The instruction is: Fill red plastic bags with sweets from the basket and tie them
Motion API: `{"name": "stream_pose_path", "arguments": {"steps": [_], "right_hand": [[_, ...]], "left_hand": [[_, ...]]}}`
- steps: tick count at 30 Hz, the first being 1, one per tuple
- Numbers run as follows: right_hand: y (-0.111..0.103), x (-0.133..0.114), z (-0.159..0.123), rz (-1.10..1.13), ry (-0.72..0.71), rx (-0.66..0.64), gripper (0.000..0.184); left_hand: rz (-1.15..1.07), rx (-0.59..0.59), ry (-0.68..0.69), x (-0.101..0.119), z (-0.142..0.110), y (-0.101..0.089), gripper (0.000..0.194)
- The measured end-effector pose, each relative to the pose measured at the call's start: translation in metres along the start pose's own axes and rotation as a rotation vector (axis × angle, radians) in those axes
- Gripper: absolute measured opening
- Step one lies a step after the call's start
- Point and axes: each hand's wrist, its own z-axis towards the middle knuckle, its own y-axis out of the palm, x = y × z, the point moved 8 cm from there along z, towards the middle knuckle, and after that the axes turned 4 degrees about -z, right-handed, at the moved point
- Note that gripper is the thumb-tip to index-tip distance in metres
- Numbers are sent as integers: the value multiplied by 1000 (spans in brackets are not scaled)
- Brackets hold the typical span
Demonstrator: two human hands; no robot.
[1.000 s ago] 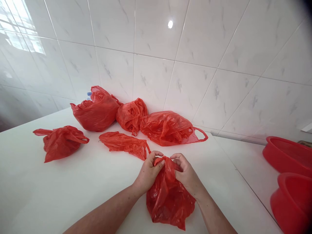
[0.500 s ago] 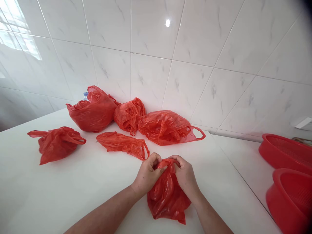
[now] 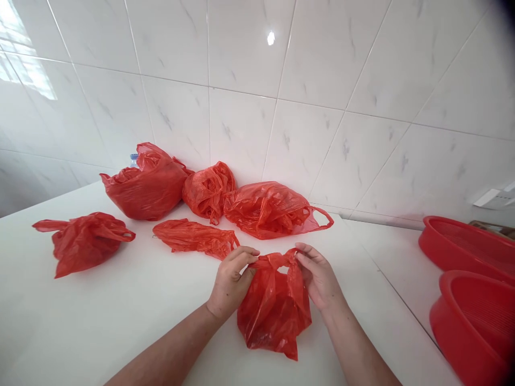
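A thin red plastic bag (image 3: 276, 316) hangs between my two hands above the white table, its handles crossed in a loop at the top. My left hand (image 3: 233, 279) pinches one handle at the upper left. On the other side my right hand (image 3: 319, 276) pinches the second handle between thumb and fingers. What the bag contains, if anything, cannot be made out. Just beyond my left hand lies a flattened red bag (image 3: 193, 236), one handle loop partly hidden by my fingers.
Along the tiled wall sit a full red bag (image 3: 145, 187), a bundled red bag (image 3: 209, 190) and a puffy red bag (image 3: 267, 209). A tied red bag (image 3: 88, 241) lies at left. Two red plastic baskets (image 3: 446, 289) (image 3: 430, 236) stand at right. A bottle cap (image 3: 134, 157) peeks out behind.
My hands have moved apart, drawing the bag's handles outward, and an opening shows beneath the crossing. The whole view has shifted slightly, while the other bags stay put.
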Motion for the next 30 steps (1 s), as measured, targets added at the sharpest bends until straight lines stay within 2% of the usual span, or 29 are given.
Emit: {"name": "stream_pose_path", "arguments": {"steps": [3,6,11,17,21,24,27,30], "right_hand": [[-21,-11,7,-25,-60,74,33],[-51,-16,15,-57,-96,178,32],[-96,-12,25,-89,-75,331,31],[-116,-2,31,-116,-64,401,30],[-110,5,33,-110,-69,358,29],[-92,6,31,-107,-56,248,34],[-57,5,24,-146,-39,2,59],[-26,9,11,-269,-32,-158,89]], "left_hand": [[42,80,51,3,2,-13,17],[53,134,64,3,4,-21,17],[18,138,-29,-7,6,-22,12],[-86,159,-132,-16,5,-19,15],[-136,157,-244,-24,6,-19,16],[-202,67,-344,-32,4,-12,18],[-364,-123,-420,-35,-1,9,48],[-369,-234,-348,-27,-5,24,73]]}}
